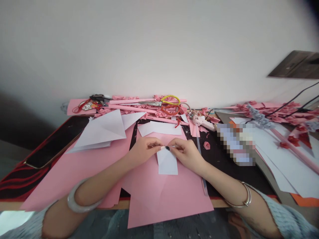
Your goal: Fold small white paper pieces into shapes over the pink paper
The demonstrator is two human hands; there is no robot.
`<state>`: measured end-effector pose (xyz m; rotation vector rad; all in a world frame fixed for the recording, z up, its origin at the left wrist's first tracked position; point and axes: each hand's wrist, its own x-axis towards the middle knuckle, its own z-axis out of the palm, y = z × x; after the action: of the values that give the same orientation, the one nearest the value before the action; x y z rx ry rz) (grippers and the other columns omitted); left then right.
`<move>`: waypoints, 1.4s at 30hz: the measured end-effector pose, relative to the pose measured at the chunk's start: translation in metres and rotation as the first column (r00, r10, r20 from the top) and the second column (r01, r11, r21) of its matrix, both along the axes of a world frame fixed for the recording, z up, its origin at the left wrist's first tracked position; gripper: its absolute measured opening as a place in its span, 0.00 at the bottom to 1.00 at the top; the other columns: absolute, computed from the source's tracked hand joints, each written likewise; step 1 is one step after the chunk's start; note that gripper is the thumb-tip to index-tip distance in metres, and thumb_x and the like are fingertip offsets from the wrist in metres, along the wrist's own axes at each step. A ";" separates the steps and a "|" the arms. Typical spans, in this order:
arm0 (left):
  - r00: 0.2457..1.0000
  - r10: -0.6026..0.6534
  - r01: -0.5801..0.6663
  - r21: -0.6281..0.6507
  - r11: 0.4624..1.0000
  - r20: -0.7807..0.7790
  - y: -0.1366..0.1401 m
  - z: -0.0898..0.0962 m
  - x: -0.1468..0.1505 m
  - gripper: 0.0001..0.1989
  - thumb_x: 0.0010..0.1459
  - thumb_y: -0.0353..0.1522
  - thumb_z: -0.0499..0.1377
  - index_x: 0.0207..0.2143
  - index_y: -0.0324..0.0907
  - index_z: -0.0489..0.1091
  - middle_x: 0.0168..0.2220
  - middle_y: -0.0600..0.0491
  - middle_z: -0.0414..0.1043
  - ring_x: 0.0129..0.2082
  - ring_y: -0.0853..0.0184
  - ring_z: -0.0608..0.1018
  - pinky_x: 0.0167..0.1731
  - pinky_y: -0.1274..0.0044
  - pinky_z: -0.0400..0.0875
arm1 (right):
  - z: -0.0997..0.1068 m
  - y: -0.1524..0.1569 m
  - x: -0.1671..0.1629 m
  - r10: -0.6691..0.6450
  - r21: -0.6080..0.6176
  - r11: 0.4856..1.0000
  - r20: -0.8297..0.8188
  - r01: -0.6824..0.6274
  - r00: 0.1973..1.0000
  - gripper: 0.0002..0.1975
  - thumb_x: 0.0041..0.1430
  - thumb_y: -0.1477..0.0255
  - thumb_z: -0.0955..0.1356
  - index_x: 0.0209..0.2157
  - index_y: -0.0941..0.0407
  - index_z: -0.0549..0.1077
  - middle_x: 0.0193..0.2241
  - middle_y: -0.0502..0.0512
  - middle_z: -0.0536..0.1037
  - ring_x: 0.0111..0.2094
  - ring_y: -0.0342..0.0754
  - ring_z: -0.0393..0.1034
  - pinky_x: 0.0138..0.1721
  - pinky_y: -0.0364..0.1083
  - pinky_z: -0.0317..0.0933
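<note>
Both my hands meet over the middle of the desk, fingers pinched at the top edge of a small white paper piece (168, 164). My left hand (144, 149) grips its upper left side between thumb and forefinger. At the upper right, my right hand (186, 152) pinches the same piece; a dark spot shows at a thumb tip. Beneath lies a large pink paper sheet (164, 202), its lower edge hanging past the desk. A white paper strip (160, 128) rests just beyond my fingers.
White sheets (102, 129) lie on pink paper at left, near a phone (57, 141). Scissors (170, 100) and pink paper flower stems (132, 108) line the wall. A glue gun (203, 122) and a small pink paper rose (206, 145) sit right, before a blurred-out object (236, 144).
</note>
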<state>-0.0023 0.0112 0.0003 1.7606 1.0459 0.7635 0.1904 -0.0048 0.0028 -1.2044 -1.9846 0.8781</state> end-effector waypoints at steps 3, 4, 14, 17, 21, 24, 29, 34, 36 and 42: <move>1.000 0.001 -0.001 0.013 1.000 -0.029 -0.001 0.000 0.000 0.08 0.55 0.35 0.56 0.31 0.41 0.74 0.32 0.54 0.75 0.33 0.67 0.75 0.33 0.78 0.67 | 0.000 0.000 -0.001 0.018 0.031 0.999 -0.017 -0.017 1.000 0.06 0.55 0.77 0.63 0.29 0.59 0.71 0.22 0.50 0.74 0.22 0.40 0.64 0.24 0.39 0.57; 0.999 0.005 -0.004 0.022 1.000 -0.041 -0.002 0.001 0.000 0.08 0.55 0.35 0.56 0.31 0.41 0.74 0.31 0.54 0.75 0.32 0.67 0.75 0.33 0.78 0.67 | 0.001 0.000 -0.001 0.019 0.031 0.999 -0.017 -0.019 1.000 0.06 0.55 0.77 0.63 0.29 0.59 0.71 0.22 0.51 0.74 0.22 0.40 0.65 0.25 0.39 0.58; 0.992 0.023 -0.012 0.087 0.996 -0.125 -0.002 -0.001 0.000 0.10 0.56 0.35 0.54 0.29 0.40 0.73 0.28 0.54 0.74 0.29 0.68 0.73 0.29 0.78 0.65 | 0.002 0.001 0.000 0.009 0.010 1.000 -0.013 -0.009 1.000 0.06 0.55 0.77 0.63 0.28 0.59 0.71 0.21 0.50 0.73 0.21 0.39 0.63 0.23 0.38 0.55; 0.993 0.017 -0.005 0.107 0.994 -0.118 -0.003 0.000 -0.001 0.10 0.57 0.34 0.53 0.30 0.41 0.73 0.30 0.54 0.75 0.31 0.67 0.74 0.32 0.77 0.66 | 0.002 0.001 0.001 -0.005 -0.003 1.000 -0.015 0.005 1.000 0.06 0.55 0.77 0.63 0.28 0.59 0.71 0.20 0.49 0.72 0.21 0.40 0.62 0.23 0.39 0.55; 0.993 0.034 -0.018 0.133 0.991 -0.114 -0.003 0.004 -0.003 0.09 0.57 0.31 0.52 0.31 0.42 0.73 0.32 0.55 0.75 0.34 0.66 0.75 0.34 0.77 0.67 | 0.004 0.002 0.003 -0.040 -0.021 0.999 -0.048 0.039 0.998 0.06 0.55 0.76 0.63 0.27 0.59 0.71 0.19 0.49 0.70 0.21 0.40 0.61 0.23 0.39 0.54; 0.989 0.103 -0.085 0.166 0.983 -0.108 0.000 0.005 -0.009 0.10 0.57 0.31 0.52 0.30 0.41 0.73 0.31 0.54 0.76 0.34 0.66 0.76 0.36 0.76 0.68 | 0.004 0.004 0.007 -0.079 -0.055 0.996 -0.120 0.073 0.990 0.07 0.56 0.73 0.63 0.27 0.59 0.70 0.18 0.49 0.68 0.21 0.40 0.60 0.22 0.40 0.52; 0.975 0.197 -0.207 0.107 0.972 0.101 0.007 0.003 -0.013 0.11 0.58 0.35 0.53 0.35 0.39 0.71 0.34 0.50 0.74 0.36 0.65 0.76 0.39 0.75 0.69 | 0.003 0.007 0.011 -0.176 -0.100 0.983 -0.250 0.156 0.952 0.06 0.55 0.70 0.65 0.28 0.59 0.70 0.20 0.49 0.70 0.22 0.40 0.61 0.22 0.39 0.53; 0.997 0.043 -0.045 0.029 0.999 0.057 -0.001 -0.002 0.000 0.09 0.55 0.36 0.56 0.34 0.41 0.72 0.34 0.52 0.75 0.34 0.66 0.75 0.34 0.77 0.69 | 0.004 0.002 0.002 -0.087 -0.141 0.988 -0.210 0.058 0.974 0.07 0.55 0.71 0.64 0.29 0.59 0.72 0.22 0.51 0.73 0.23 0.42 0.64 0.24 0.40 0.57; 1.000 0.028 -0.028 0.081 0.996 -0.007 -0.004 -0.004 0.003 0.10 0.56 0.35 0.55 0.31 0.41 0.73 0.30 0.53 0.74 0.31 0.67 0.74 0.31 0.78 0.67 | 0.003 0.001 -0.001 -0.036 -0.104 0.994 -0.148 0.020 0.988 0.07 0.55 0.73 0.64 0.31 0.59 0.73 0.25 0.52 0.74 0.25 0.43 0.66 0.26 0.41 0.58; 0.992 0.023 0.007 0.245 0.969 -0.121 -0.006 -0.003 0.000 0.11 0.58 0.33 0.53 0.30 0.40 0.75 0.27 0.54 0.75 0.27 0.69 0.73 0.26 0.80 0.63 | 0.008 0.001 0.003 0.051 -0.032 0.998 -0.002 -0.051 0.999 0.09 0.54 0.79 0.61 0.31 0.59 0.73 0.27 0.52 0.76 0.28 0.43 0.68 0.31 0.42 0.60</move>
<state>-0.0023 0.0055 -0.0029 2.0370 1.0768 0.8271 0.1931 -0.0034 0.0106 -1.1748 -2.0149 0.9387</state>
